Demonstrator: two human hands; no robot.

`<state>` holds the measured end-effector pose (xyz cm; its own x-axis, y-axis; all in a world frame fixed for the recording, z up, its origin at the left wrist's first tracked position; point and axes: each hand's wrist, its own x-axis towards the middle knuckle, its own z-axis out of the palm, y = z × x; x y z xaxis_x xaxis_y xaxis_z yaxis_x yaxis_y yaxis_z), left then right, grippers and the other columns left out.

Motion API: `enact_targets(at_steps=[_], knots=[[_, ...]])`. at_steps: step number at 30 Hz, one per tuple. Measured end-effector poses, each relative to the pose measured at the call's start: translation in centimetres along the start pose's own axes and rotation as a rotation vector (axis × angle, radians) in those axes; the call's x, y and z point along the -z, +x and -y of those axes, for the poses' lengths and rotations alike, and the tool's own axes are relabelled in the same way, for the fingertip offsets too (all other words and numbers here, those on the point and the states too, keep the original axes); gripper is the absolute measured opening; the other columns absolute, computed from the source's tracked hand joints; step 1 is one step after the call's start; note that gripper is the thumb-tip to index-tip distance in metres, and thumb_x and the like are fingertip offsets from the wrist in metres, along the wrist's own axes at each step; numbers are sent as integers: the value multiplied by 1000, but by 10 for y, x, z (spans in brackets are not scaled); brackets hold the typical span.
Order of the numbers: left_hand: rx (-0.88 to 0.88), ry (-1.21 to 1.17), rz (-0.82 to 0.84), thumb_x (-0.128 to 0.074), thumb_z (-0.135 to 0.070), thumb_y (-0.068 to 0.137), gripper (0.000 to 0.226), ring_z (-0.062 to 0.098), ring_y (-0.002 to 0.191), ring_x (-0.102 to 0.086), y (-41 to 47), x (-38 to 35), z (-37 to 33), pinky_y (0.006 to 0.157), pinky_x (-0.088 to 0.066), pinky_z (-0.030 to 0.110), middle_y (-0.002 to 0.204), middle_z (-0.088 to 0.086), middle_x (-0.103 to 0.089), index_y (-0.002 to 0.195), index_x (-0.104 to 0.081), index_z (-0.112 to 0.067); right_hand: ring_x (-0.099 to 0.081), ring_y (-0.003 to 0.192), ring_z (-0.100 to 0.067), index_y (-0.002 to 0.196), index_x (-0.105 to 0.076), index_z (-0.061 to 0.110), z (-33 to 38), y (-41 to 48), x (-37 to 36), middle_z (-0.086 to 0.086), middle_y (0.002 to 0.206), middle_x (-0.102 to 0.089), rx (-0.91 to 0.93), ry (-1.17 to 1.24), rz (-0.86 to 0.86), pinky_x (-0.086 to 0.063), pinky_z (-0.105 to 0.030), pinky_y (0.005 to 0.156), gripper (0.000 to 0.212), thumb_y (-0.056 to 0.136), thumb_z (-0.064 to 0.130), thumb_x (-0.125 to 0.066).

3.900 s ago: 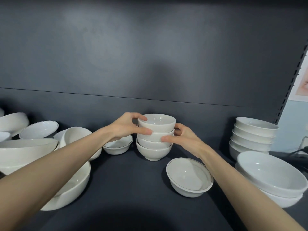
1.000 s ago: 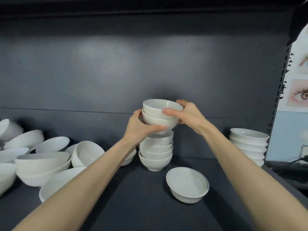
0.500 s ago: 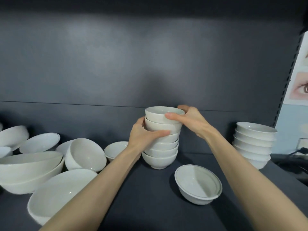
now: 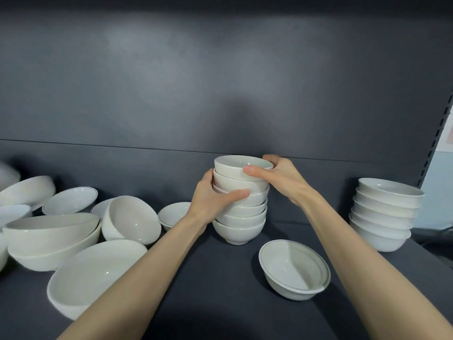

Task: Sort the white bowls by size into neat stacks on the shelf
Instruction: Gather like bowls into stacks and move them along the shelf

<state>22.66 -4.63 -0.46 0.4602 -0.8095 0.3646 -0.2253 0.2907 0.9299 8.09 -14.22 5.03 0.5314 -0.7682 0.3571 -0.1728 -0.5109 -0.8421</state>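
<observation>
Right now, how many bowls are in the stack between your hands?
6, nested in one stack: right hand grips the top bowl, left hand those just below, perhaps hiding another rim.

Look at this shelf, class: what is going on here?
A person is stacking white bowls on a dark shelf. The left hand grips the side of the middle stack, and the right hand holds its top bowl. A second stack stands at the right, a lone bowl sits in front, and larger bowls lie loose at the left.
</observation>
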Motion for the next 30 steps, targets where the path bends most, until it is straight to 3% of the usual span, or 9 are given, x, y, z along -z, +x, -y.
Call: enact_targets(at_steps=[3, 8, 13, 15, 18, 21, 24, 28, 30], knots=[[1, -16, 9, -85, -44, 37, 87, 4, 100, -65, -2, -1, -1, 87, -53, 27, 110, -13, -67, 116, -54, -30, -49, 102, -7, 140, -42, 6, -2, 0, 1, 11, 113, -49, -1, 2, 10, -37, -13, 73, 81, 76, 42, -76], [24, -39, 14, -86, -43, 37, 97, 4, 105, -63, -2, -1, 1, 90, -51, 28, 115, -14, -65, 125, -49, -28, -46, 106, -5, 141, -40, 5, 0, 1, 1, 5, 125, -50, -5, -11, 18, -37, -15, 81, 84, 76, 42, -76], [35, -43, 12, -87, -43, 39, 101, 5, 107, -62, -1, 0, 4, 93, -51, 31, 118, -13, -64, 131, -47, -26, -42, 131, -14, 148, -29, 6, 3, 0, -1, -1, 148, -41, 2, 2, 35, -33, -20, 90, 96, 74, 47, -75], [35, -35, 9, -87, -44, 39, 102, 6, 108, -62, -1, 0, 5, 94, -51, 31, 119, -12, -64, 132, -47, -25, -43, 129, -13, 148, -28, 6, 2, 1, -1, 1, 144, -43, 6, 8, 53, -33, -20, 89, 94, 76, 46, -74], [26, -27, 22, -88, -43, 40, 105, 5, 110, -61, -2, 0, 6, 94, -51, 29, 121, -13, -63, 134, -45, -26, -48, 110, -8, 145, -32, 6, 4, -3, 0, 8, 125, -50, -2, 30, 69, -42, -17, 85, 86, 78, 43, -73], [10, -29, 32, -88, -42, 41, 104, 4, 109, -61, -3, -1, 8, 90, -50, 26, 121, -14, -63, 134, -44, -27, -55, 110, -11, 143, -34, 6, 4, -6, 3, 6, 118, -59, -28, 80, 105, -45, -35, 103, 88, 76, 43, -76], [-1, -41, 30, -88, -40, 41, 103, 2, 108, -61, -3, -1, 8, 87, -50, 22, 120, -15, -64, 134, -45, -27, -53, 121, -14, 148, -28, 10, 3, -7, 5, 2, 132, -54, -33, 104, 129, -44, -38, 105, 103, 67, 46, -82], [-8, -47, 30, -88, -40, 42, 99, 1, 105, -63, -3, -1, 8, 82, -50, 19, 118, -14, -65, 132, -47, -26, -60, 108, -10, 136, -43, 14, -1, -7, 6, 7, 115, -62, -32, 107, 115, -50, -35, 98, 80, 70, 40, -81], [-8, -48, 31, -87, -40, 42, 97, 1, 104, -63, -3, -1, 7, 82, -50, 19, 117, -14, -66, 130, -49, -27, -61, 109, -12, 132, -46, 15, 0, -8, 6, 4, 117, -63, -40, 83, 102, -51, -37, 97, 81, 66, 44, -82]])
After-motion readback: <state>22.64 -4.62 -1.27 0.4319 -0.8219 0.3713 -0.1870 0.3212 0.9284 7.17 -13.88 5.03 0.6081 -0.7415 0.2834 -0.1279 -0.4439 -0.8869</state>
